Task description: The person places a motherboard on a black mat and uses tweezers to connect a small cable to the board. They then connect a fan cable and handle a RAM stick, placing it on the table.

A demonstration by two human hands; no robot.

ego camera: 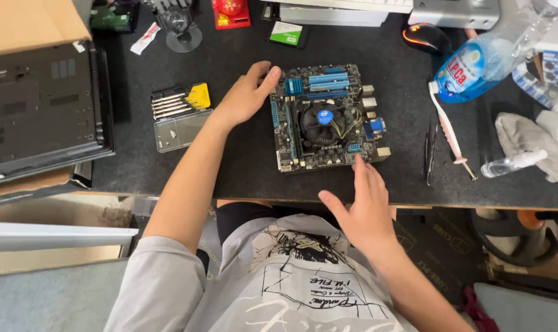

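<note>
A computer motherboard [328, 117] with blue slots and a round black cooler fan [321, 122] lies flat on the dark mat [229, 166]. My left hand [245, 95] rests on the mat at the board's left edge, fingers spread, fingertips touching its upper left corner. My right hand [360, 203] sits at the table's front edge, its fingertips touching the board's lower right corner. Neither hand holds anything.
An open screwdriver bit set [180, 101] and its clear lid [179, 130] lie left of the board. A laptop turned upside down [42, 107] fills the far left. To the right lie tweezers [429, 150], a toothbrush [450, 132], a blue bottle [482, 61], a grey cloth [528, 144] and a mouse [425, 37].
</note>
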